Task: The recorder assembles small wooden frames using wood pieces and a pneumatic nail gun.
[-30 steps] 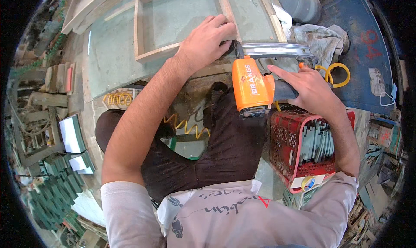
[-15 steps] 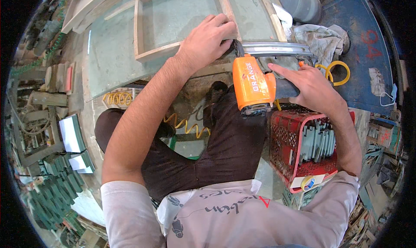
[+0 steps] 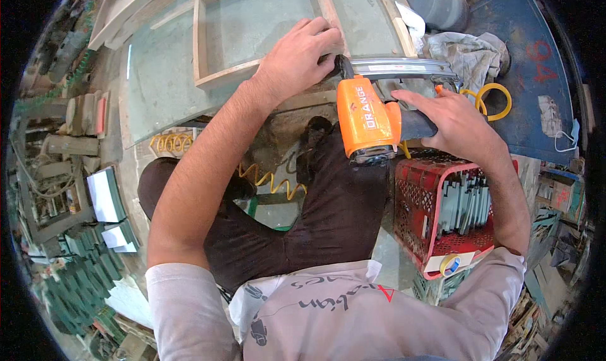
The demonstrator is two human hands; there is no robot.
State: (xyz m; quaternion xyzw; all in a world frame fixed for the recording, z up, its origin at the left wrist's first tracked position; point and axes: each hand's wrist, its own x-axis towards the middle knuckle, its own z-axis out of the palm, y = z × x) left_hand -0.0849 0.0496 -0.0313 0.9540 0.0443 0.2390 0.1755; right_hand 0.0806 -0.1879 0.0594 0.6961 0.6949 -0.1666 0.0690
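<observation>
1 nailer (image 3: 368, 118), white lettering | right hand (image 3: 457, 124): wrapped round it | left hand (image 3: 300, 53): curled at frame (image 3: 228, 72), hold unclear | board (image 3: 521, 83): red digits

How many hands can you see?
2: the left hand is at the wooden frame, and the right hand is around the handle of the orange nail gun.

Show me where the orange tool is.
In the head view, the orange tool is above and right of centre, in the right hand, its nose close to the left hand.
</observation>
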